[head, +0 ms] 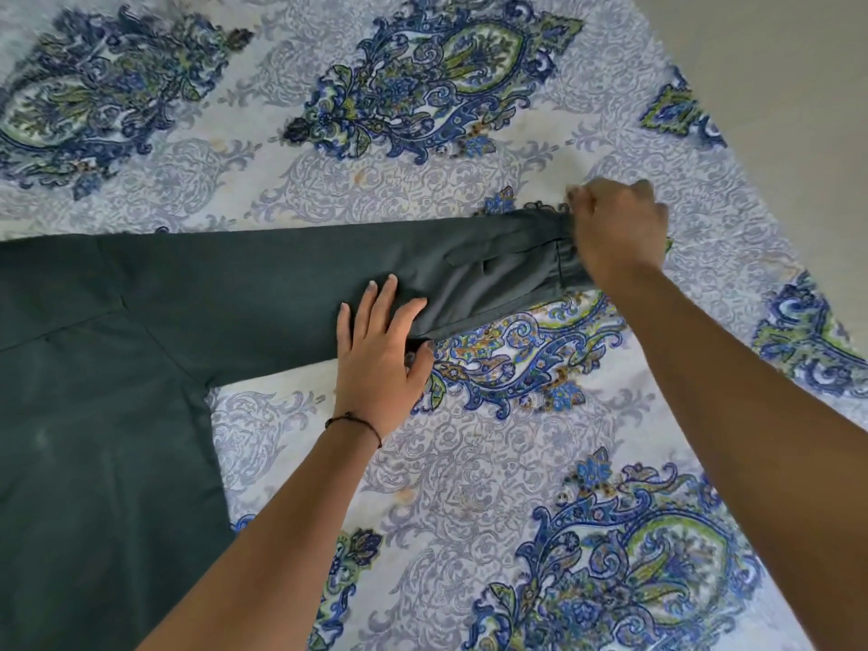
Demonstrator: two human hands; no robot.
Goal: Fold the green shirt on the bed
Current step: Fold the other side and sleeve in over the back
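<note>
The green shirt [117, 368] lay flat on the bed, spread over a sheet [422, 190] printed with blue and green paisley. Its body filled the 8 to 9 o'clock part of the view and ran off the left edge. One long sleeve [282, 270] stretched from the body toward 3 o'clock, crossing the middle of the view and ending a little right of centre.

The left hand [380, 354] rested palm down on the sleeve, just below the centre of the view. Its fingers were straight and spread, pointing toward 12 o'clock and pressing the cloth onto the sheet. Its thumb lay at the sleeve's lower edge, where the cloth met the sheet. A thin dark thread band [354, 421] circled that wrist.

The right hand [620, 232] was at about 2 o'clock from the centre, at the far end of the sleeve. Its fingers were curled in a closed grip on the cuff [554, 256], holding the green shirt by that end. Near the hand the sleeve was turned so that a lighter grey inner side and a short slit showed. The fingertips themselves were hidden behind the knuckles.

Both forearms came in from the bottom edge, at 6 and 4 o'clock. A plain pale floor [775, 63] showed past the bed's edge at 1 o'clock.
</note>
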